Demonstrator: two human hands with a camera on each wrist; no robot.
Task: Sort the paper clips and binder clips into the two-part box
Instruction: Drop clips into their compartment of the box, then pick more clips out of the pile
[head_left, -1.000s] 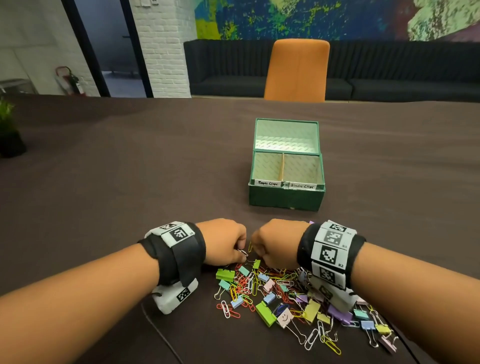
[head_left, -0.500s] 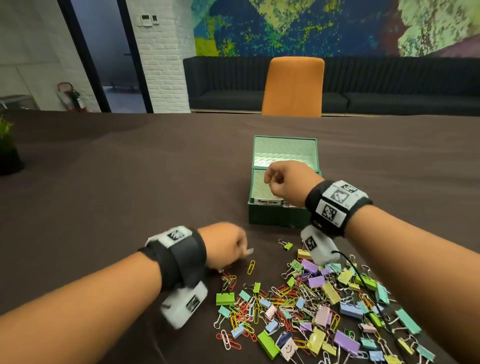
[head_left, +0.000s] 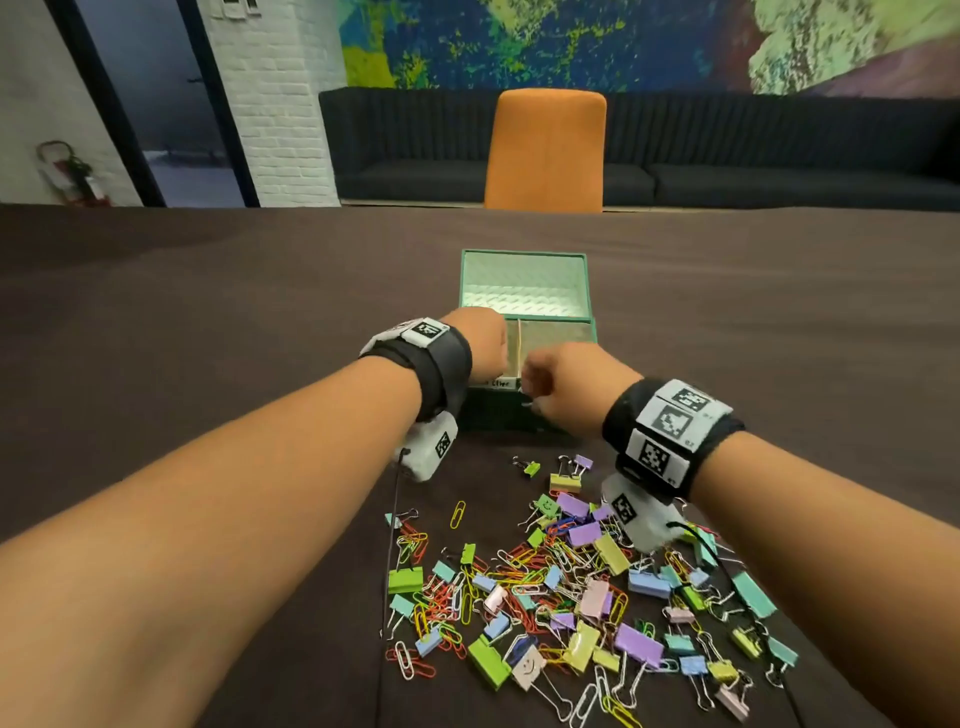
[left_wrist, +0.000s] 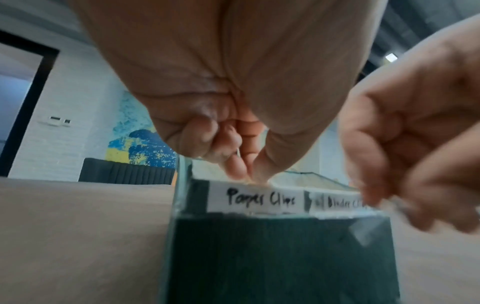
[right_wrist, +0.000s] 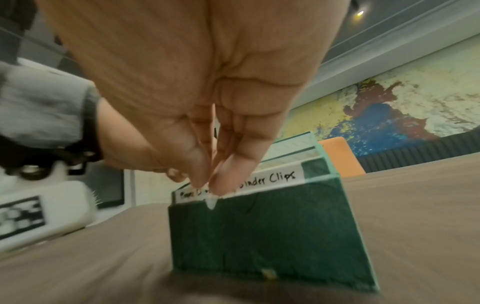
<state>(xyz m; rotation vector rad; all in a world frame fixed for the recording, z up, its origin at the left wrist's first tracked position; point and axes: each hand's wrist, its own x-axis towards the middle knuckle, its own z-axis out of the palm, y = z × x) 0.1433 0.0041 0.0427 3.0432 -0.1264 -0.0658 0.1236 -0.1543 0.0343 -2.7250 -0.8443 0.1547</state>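
Note:
The green two-part box (head_left: 589, 312) stands open, its front labelled "Paper Clips" (left_wrist: 259, 199) on the left and "Binder Clips" (right_wrist: 270, 178) on the right. My left hand (head_left: 483, 343) hovers over the left compartment, and its fingertips (left_wrist: 233, 170) pinch a thin wire paper clip (left_wrist: 239, 152). My right hand (head_left: 540, 387) is just in front of the box's front wall (right_wrist: 259, 226), thumb and finger pinched on a small pale clip (right_wrist: 211, 202), blurred. The right compartment (head_left: 556, 345) looks empty. A mixed pile of coloured paper clips and binder clips (head_left: 571, 587) lies nearer to me.
Dark brown table (head_left: 208, 338) all round the box. An orange chair (head_left: 545, 150) stands at the far edge, with a dark sofa behind it. A loose yellow paper clip (head_left: 457, 514) and a small green binder clip (head_left: 531, 468) lie between pile and box.
My left hand has risen from the pile to above the box's left compartment. My right hand went from the pile to over the box, then drew back to its front wall.

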